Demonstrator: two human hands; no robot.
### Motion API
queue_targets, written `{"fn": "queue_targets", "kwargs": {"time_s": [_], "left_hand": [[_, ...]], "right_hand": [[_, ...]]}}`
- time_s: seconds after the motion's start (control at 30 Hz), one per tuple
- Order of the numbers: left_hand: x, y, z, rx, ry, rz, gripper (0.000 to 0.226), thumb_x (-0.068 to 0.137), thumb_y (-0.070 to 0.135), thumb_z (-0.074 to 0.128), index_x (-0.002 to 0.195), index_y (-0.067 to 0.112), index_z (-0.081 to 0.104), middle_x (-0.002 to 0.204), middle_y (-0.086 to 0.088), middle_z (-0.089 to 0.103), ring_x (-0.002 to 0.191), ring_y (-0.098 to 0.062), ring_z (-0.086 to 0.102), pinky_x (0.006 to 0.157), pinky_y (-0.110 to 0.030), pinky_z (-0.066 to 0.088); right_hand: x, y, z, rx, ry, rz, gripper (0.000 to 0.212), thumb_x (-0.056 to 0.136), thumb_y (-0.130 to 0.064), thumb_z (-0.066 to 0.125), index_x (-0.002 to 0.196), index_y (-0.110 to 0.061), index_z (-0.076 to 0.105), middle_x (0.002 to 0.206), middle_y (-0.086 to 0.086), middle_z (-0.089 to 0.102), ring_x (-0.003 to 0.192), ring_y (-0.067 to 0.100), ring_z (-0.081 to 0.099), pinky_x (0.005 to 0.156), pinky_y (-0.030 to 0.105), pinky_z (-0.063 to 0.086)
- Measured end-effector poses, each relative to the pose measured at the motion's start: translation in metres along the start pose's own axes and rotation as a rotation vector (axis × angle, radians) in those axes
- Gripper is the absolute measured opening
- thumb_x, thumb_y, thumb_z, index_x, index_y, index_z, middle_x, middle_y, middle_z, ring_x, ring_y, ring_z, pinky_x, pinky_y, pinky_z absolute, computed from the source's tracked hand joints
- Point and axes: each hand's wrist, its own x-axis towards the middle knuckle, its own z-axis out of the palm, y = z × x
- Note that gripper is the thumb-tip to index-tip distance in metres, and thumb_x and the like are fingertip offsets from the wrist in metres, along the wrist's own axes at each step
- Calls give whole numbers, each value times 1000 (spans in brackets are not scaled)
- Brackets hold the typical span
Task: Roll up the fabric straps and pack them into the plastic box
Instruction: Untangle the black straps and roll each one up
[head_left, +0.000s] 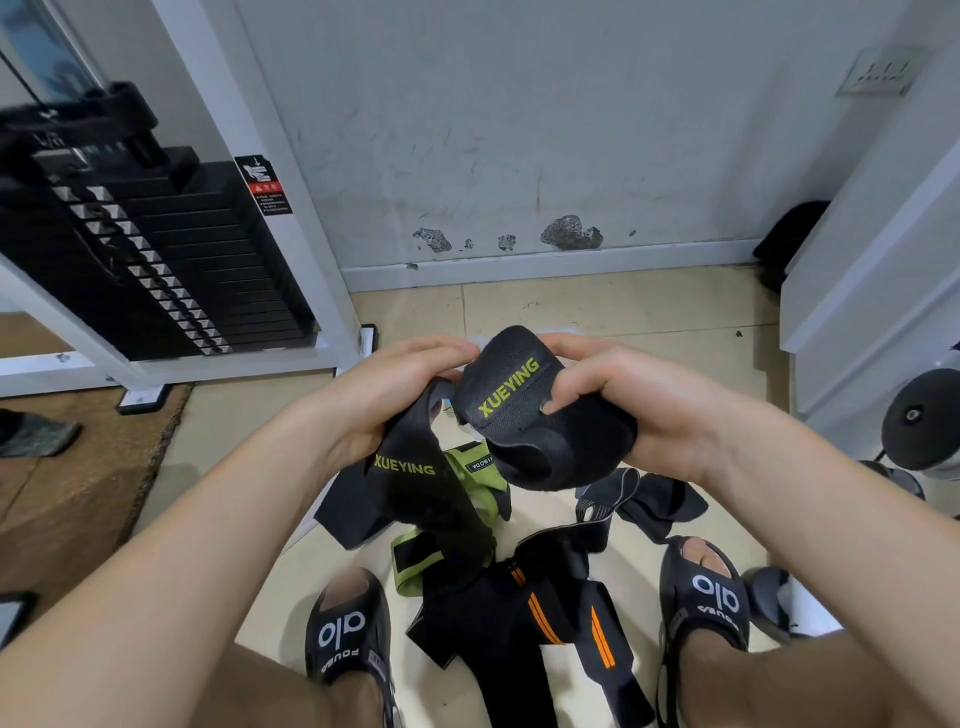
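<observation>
While loose straps (524, 613) crowd the floor, both hands (400, 395) (623, 395) grip 1 black strap (514, 410).

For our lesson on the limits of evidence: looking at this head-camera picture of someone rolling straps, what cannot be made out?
- Plastic box: only white edges peek out behind the hands, so its contents are hidden.
- Black XUEYING strap: the left hand and right hand cover its rolled ends.
- Green strap: its label is too small to read.
- Orange-striped strap: cut off by the bottom edge.
</observation>
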Motion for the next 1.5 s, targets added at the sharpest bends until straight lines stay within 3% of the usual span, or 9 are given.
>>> {"fn": "queue_targets", "kwargs": {"time_s": [0.2,0.43,0.6,0.77,0.93,1.1,1.3,1.4,1.5], "left_hand": [[-11,7,4,-107,-18,-36,39,101,24,61,63,16,66,49,4,53,30,-4,43,34,-11,33],[-18,17,9,-203,-7,34,8,100,13,60,101,5,61,47,3,57,29,-4,45,32,-11,33],[-8,10,8,-219,94,87,18,98,15,66,109,5,57,51,3,60,32,-5,50,34,-11,36],[6,1,7,-189,183,98,21,95,32,72,100,12,65,79,-2,70,55,-15,64,51,-24,52],[14,0,-2,-217,291,98,35,96,42,69,113,12,65,87,0,71,51,-10,61,47,-23,50],[14,6,-10,-296,282,94,30,98,36,68,112,10,63,64,3,73,51,-11,65,47,-24,55],[14,11,-16,-341,344,97,55,93,38,73,131,2,59,99,-18,67,77,-27,68,73,-45,61],[11,15,-13,-383,266,93,32,97,31,69,110,2,62,104,-24,67,88,-32,68,85,-53,59],[12,16,-13,-470,229,70,19,99,23,67,98,4,65,95,-19,71,78,-28,73,78,-46,62]], "right_hand": [[0,2,-4,-103,-21,-20,59,81,12,50,127,-21,67,116,21,73,94,32,71,76,36,55],[-4,8,8,-255,-62,54,16,97,-11,64,110,-16,71,110,11,77,102,26,74,97,41,57],[-1,6,8,-280,11,-19,23,101,-35,61,112,-20,74,111,0,79,102,16,75,91,30,56],[5,8,6,-244,108,-165,21,104,-21,57,114,-10,72,113,11,77,100,19,73,89,32,52],[9,3,4,-184,216,-243,24,99,-6,59,119,-12,70,114,14,75,95,22,70,87,38,50],[8,-3,9,-79,212,-291,23,97,-2,56,116,-8,68,98,8,74,87,20,70,78,32,53],[3,-6,15,-46,90,-336,18,99,-10,57,112,-17,68,101,3,75,93,17,72,86,32,56],[5,1,23,-48,-25,-319,16,98,-12,58,111,-16,66,102,3,74,98,17,70,93,34,54],[10,6,27,-99,-69,-285,14,101,-8,55,111,-11,65,103,7,70,98,19,66,92,33,50]]}}
